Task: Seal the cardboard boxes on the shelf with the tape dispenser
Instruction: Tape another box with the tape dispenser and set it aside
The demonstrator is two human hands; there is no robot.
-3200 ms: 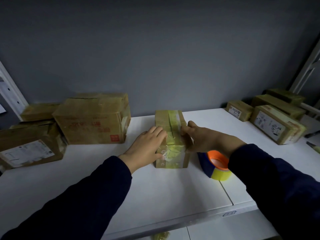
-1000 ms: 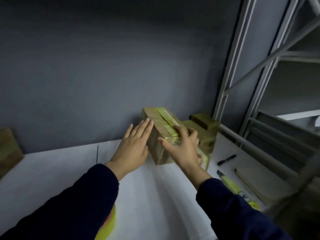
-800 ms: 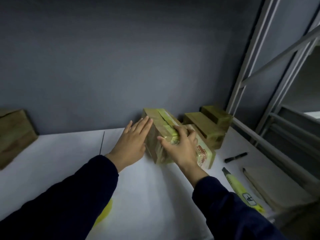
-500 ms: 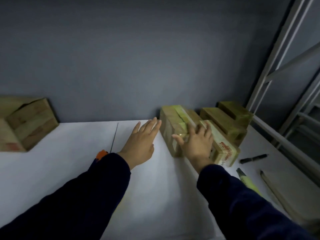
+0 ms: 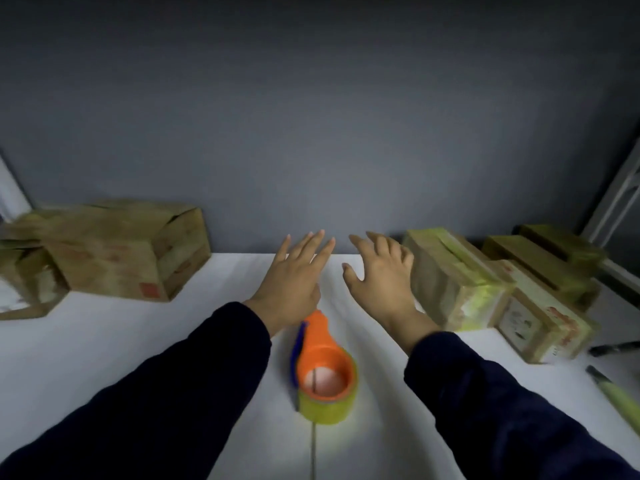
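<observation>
The orange and blue tape dispenser (image 5: 323, 365) with a yellowish tape roll lies on the white shelf (image 5: 104, 358) between my forearms. My left hand (image 5: 294, 278) hovers open above its handle end, fingers spread, holding nothing. My right hand (image 5: 381, 275) is open too, just left of the taped small cardboard box (image 5: 453, 278) and apart from it. That box stands against a row of other small boxes (image 5: 540, 306) at the right. A large cardboard box (image 5: 128, 251) sits at the back left.
Another box (image 5: 24, 282) with a white label is at the far left. A black marker (image 5: 613, 348) and a yellow-handled tool (image 5: 616, 393) lie at the right edge. A white shelf post (image 5: 613, 199) rises at the right. The grey wall closes the back.
My right hand has let go of the taped box, now set beside the right-hand boxes. Both hands have drawn back toward the middle and the view has swung left, showing the dispenser.
</observation>
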